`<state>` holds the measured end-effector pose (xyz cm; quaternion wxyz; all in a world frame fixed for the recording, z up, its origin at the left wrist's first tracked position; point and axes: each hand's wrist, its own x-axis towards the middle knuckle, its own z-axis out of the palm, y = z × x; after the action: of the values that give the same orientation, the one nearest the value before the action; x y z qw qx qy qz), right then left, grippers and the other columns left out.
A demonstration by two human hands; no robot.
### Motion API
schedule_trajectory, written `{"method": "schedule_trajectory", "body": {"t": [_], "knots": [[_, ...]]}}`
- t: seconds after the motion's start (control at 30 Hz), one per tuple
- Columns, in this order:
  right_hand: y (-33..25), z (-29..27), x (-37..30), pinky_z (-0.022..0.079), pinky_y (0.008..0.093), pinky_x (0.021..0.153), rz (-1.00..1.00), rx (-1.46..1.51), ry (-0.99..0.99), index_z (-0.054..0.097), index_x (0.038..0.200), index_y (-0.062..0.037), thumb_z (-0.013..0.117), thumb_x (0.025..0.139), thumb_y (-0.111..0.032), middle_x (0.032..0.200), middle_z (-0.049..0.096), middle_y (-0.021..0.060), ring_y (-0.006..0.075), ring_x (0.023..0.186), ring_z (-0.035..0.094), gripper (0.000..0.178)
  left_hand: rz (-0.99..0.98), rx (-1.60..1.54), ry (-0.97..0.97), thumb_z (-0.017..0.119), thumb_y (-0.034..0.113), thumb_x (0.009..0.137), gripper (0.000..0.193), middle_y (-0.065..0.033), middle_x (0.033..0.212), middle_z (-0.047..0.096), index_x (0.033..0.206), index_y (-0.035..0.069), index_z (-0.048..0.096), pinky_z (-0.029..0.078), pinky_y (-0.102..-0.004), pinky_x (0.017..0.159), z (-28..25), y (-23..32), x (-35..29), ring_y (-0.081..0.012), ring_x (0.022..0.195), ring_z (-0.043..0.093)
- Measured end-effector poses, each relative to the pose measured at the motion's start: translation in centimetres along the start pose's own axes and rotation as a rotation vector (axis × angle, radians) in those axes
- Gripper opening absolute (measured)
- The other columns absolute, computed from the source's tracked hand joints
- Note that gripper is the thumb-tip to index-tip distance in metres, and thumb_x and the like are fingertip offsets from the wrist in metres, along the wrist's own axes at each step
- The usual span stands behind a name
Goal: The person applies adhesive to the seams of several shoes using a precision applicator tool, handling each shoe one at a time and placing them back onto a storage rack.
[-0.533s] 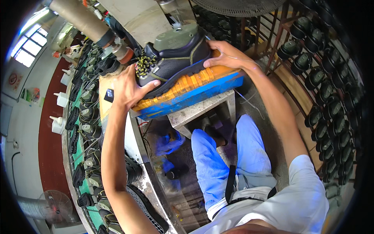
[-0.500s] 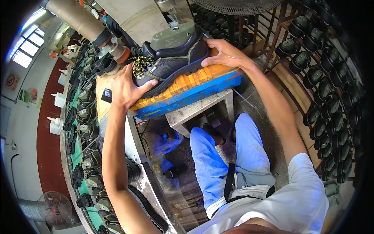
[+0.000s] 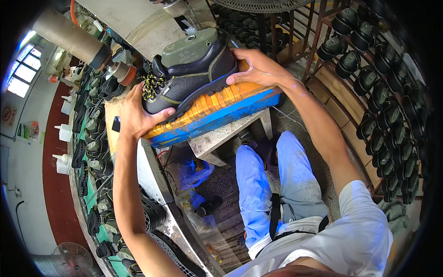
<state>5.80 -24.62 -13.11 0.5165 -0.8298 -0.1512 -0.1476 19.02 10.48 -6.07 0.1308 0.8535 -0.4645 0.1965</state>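
A black work shoe [image 3: 198,71] with yellow-and-black laces and yellow stitching lies lengthwise on an orange ribbed pad, toe to the left. A green shoe last [image 3: 190,46] fills its opening. Wrapped round the toe is my left hand [image 3: 138,111], its thumb along the sole edge. At the heel, my right hand [image 3: 251,69] grips with the thumb low on the sole and the fingers behind. The ribbed pad [image 3: 212,105] tops a blue block [image 3: 207,121], above a pale metal stand [image 3: 217,136]. The sole's underside is hidden against the pad.
A tilted machine cylinder [image 3: 76,41] with an orange-red end is left of the shoe. Along the left runs a green conveyor [image 3: 90,189] bearing many shoes and soles, with white bottles [image 3: 63,164] beside it. Racks of shoes on lasts [image 3: 364,78] line the right side.
The view has shifted slightly, so the shoe, pad and both hands appear a little farther left. My hold at toe and heel looks the same.
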Motion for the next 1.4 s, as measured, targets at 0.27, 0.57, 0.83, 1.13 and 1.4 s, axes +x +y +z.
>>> {"method": "schedule_trajectory", "body": {"t": [0.27,0.57,0.83,1.13,1.4], "knots": [[0.1,0.1,0.2,0.050,0.0376,0.109,0.028,0.103,0.009,0.053,0.151,0.0020,0.081,0.095,-0.039,0.134,0.070,0.0171,0.0222,0.123,0.066,0.074,-0.252,-0.521,-0.220,0.091,0.046,0.075,0.095,-0.0181,0.133,0.071,0.152,0.002,0.056,0.052,-0.0389,0.106,-2.1,-4.5,-1.1,-0.0260,0.122,0.068],[0.1,0.2,0.3,0.047,0.0378,0.112,0.011,0.156,0.070,0.052,0.155,-0.0047,0.073,0.101,-0.046,0.136,0.070,0.0156,0.0197,0.127,0.062,0.072,-0.263,-0.976,-0.079,0.096,0.009,0.067,0.119,-0.0167,0.148,0.060,0.165,-0.001,0.031,0.045,-0.0385,0.118,0.5,-4.3,-4.9,-0.0256,0.133,0.061],[0.3,0.1,-0.1,0.050,0.0366,0.107,-0.054,0.125,0.039,0.057,0.148,0.0003,0.075,0.099,-0.045,0.133,0.072,0.0150,0.0165,0.121,0.064,0.069,-0.328,-1.020,-0.096,0.100,0.008,0.060,0.117,-0.0142,0.149,0.059,0.160,-0.002,0.039,0.046,-0.0384,0.119,0.8,-5.9,-4.9,-0.0245,0.133,0.061],[0.7,-0.2,0.3,0.050,0.0390,0.106,-0.063,0.076,0.041,0.057,0.149,-0.0038,0.074,0.098,-0.053,0.130,0.073,0.0128,0.0190,0.119,0.064,0.073,-0.356,-1.026,-0.057,0.097,0.003,0.060,0.113,-0.0149,0.147,0.061,0.159,-0.002,0.043,0.048,-0.0372,0.115,0.3,-4.6,-5.0,-0.0244,0.129,0.063],[3.6,-0.1,1.1,0.048,0.0416,0.112,-0.108,-0.055,0.247,0.054,0.153,-0.0041,0.061,0.107,-0.048,0.145,0.066,0.0160,0.0257,0.135,0.061,0.064,-0.305,-1.013,0.066,0.089,-0.007,0.069,0.099,-0.0183,0.141,0.064,0.158,-0.005,0.044,0.051,-0.0361,0.110,-0.6,-0.7,-7.1,-0.0245,0.123,0.066]]}}
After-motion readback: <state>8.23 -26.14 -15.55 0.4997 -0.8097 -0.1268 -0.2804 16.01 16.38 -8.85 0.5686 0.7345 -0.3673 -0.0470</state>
